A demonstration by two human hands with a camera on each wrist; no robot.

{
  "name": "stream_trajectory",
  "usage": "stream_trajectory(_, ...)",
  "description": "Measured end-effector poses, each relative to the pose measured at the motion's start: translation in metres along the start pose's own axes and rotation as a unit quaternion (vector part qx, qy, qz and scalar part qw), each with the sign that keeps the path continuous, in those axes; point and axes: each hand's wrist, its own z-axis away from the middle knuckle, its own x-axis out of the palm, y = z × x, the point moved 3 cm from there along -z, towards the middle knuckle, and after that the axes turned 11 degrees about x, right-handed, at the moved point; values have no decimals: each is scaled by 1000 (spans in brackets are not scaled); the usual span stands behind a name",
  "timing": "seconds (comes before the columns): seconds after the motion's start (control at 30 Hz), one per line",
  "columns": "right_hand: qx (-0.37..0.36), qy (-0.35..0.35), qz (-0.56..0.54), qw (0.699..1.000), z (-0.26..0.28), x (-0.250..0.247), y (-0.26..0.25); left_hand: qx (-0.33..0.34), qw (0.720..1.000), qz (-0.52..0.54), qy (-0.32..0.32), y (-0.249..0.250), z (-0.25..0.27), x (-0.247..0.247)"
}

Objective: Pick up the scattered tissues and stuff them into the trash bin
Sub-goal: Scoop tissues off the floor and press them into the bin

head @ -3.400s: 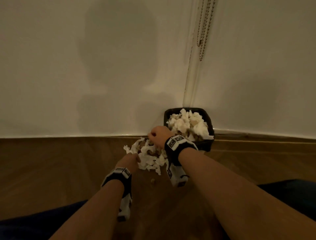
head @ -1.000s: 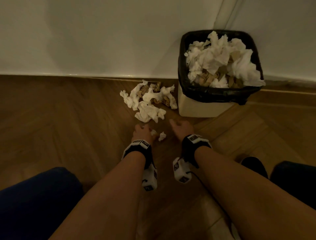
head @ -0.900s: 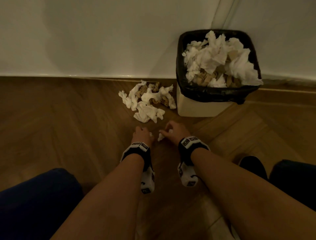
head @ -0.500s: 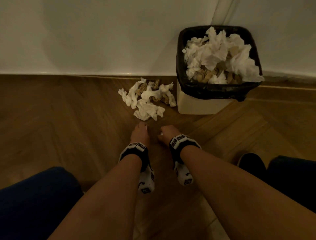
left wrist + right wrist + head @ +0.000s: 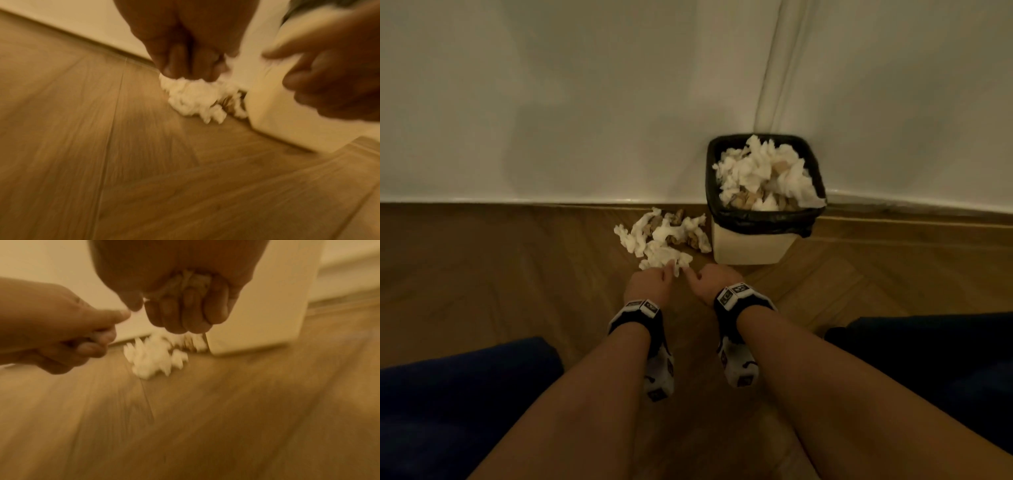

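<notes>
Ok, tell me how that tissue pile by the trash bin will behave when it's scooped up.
The tissue pile looks crumpled and loose, so it will probably compress easily and feel very light. It is made of separate wads with brown scraps mixed in, so bits may drop off. The trash bin is already heaped, so pressing down is likely needed.

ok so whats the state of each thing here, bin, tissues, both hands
trash bin: upright, heaped over the rim
tissues: crumpled pile on the floor beside the bin
left hand: fingers curled, pinching a tissue scrap
right hand: fingers curled, contents unclear
</notes>
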Motion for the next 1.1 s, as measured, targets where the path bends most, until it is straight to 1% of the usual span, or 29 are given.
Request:
stream_trajectory(0.1, -26, 25, -25, 999, 19, -48, -11, 17, 997, 10, 73, 25, 5, -43)
stream_trajectory(0.23, -56, 114, -31, 991, 46, -118, -14, 31, 984, 56, 163, 66, -5, -118)
stream_trajectory(0.33, -36, 151, -75, 985, 64, -165, -16, 65, 971, 79, 214, 103, -7, -164)
stream_trajectory(0.37, -36, 165, -73, 983, 68, -180, -17, 77, 967, 86, 227, 115, -8, -177)
stream_trajectory(0.43, -47, 190, -76, 978, 79, -215, -16, 107, 959, 103, 242, 135, -8, -200)
stream_trajectory(0.5, -76, 219, -48, 972, 86, -247, -11, 145, 953, 122, 238, 154, -10, -214)
stream_trajectory(0.53, -72, 229, -53, 969, 88, -262, -7, 158, 949, 144, 234, 163, -12, -219)
stream_trajectory(0.63, -37, 222, -102, 969, 83, -297, 5, 144, 931, 257, 216, 184, -23, -225)
stream_trajectory(0.7, -22, 205, -106, 973, 74, -310, 12, 115, 929, 306, 175, 195, -34, -225)
stream_trajectory(0.77, 18, 184, -117, 976, 61, -311, 26, 81, 933, 321, 141, 200, -47, -219)
stream_trajectory(0.83, 62, 150, -105, 981, 46, -303, 41, 71, 932, 321, 153, 198, -57, -214)
stream_trajectory(0.9, 86, 123, -87, 985, 33, -292, 48, 88, 935, 295, 178, 196, -64, -206)
stream_trajectory(0.93, 85, 125, -83, 985, 26, -289, 49, 97, 939, 272, 190, 197, -65, -202)
stream_trajectory(1.0, 77, 137, -86, 984, 13, -286, 48, 107, 942, 264, 179, 193, -70, -191)
stream_trajectory(1.1, 64, 126, -101, 985, -2, -281, 46, 84, 930, 315, 170, 187, -79, -182)
